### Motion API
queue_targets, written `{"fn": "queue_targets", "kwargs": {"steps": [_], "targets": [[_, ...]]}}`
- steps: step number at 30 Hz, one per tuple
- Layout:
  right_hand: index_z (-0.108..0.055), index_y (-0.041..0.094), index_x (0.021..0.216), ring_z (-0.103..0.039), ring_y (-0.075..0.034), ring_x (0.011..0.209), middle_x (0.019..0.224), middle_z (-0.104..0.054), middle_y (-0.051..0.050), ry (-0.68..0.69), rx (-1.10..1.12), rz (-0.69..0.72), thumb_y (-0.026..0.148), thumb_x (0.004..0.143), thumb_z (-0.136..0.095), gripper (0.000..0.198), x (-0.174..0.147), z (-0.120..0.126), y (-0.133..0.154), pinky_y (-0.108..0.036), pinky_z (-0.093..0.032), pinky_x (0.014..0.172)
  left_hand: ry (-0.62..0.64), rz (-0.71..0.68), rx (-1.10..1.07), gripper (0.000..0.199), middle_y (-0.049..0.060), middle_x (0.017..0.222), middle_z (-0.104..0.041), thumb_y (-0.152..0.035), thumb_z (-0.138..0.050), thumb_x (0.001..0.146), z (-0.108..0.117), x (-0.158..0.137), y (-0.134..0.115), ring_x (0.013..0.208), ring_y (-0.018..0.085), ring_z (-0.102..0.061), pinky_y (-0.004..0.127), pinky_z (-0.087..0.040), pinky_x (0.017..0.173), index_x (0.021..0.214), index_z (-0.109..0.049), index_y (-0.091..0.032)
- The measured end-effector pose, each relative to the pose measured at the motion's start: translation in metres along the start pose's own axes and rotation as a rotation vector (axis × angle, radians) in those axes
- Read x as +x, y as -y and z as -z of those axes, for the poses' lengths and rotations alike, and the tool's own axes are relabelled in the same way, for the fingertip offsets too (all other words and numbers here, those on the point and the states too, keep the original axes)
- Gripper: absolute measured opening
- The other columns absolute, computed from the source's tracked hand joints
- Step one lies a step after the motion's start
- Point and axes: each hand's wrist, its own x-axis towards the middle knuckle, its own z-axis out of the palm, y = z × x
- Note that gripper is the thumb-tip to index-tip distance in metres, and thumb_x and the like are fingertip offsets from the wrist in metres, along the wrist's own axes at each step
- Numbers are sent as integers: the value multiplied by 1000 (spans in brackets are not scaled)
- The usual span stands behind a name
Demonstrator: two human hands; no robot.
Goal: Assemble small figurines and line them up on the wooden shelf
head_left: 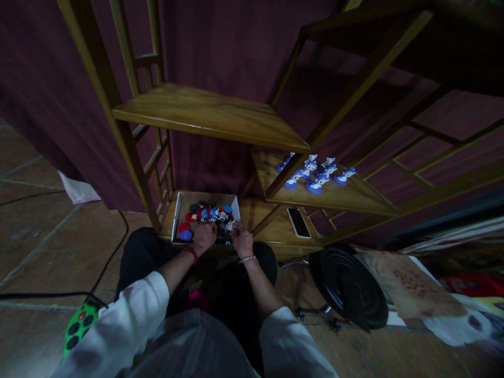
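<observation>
A shallow white-walled box [176, 212] stands on the low wooden shelf in front of my knees. Small figurines [213, 213] with red, blue and dark round bases lie jumbled inside it. My left hand [205, 236], above a red bracelet, reaches over the box's near side with its fingers curled; what they hold is hidden. To its right, my right hand [242, 240], with a silver bangle at the wrist, has its fingers closed at a small light-coloured figurine [230, 226]. Both hands stay low over the box and apart from each other.
Several purple-based figurines [318, 184] stand on a raised shelf [366, 201] to the right. A phone [298, 223] lies on the low shelf. An upper wooden shelf [208, 113] overhangs the box. A black round stool [348, 286] and a green controller-like object [79, 328] flank me.
</observation>
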Motion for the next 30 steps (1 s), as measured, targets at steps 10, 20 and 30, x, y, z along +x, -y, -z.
{"fn": "queue_targets", "kwargs": {"steps": [10,20,30], "targets": [[-52,18,113,-65,-16,70,93,-65,-7,89,517,-118,15,73,-50,41,4,-14,3,-28,-56,59,17,146,-403,31,7,107,-65,-15,-44,83,5,1,-6,98,16,-60,28,-43,89,110,-60,-15],[-58,18,98,-62,-18,92,104,-62,-8,205,648,-30,25,73,-54,27,6,-27,4,-29,-57,67,-15,118,-758,34,8,108,-65,-14,-53,79,-14,5,7,97,16,-60,29,-46,88,113,-59,-13],[-58,18,100,-63,-19,86,99,-63,-7,270,818,-98,39,68,-60,39,2,-33,10,-33,-58,69,-61,180,-830,29,6,101,-67,-12,-57,76,-14,7,16,91,15,-62,28,-49,82,105,-62,-15]]}}
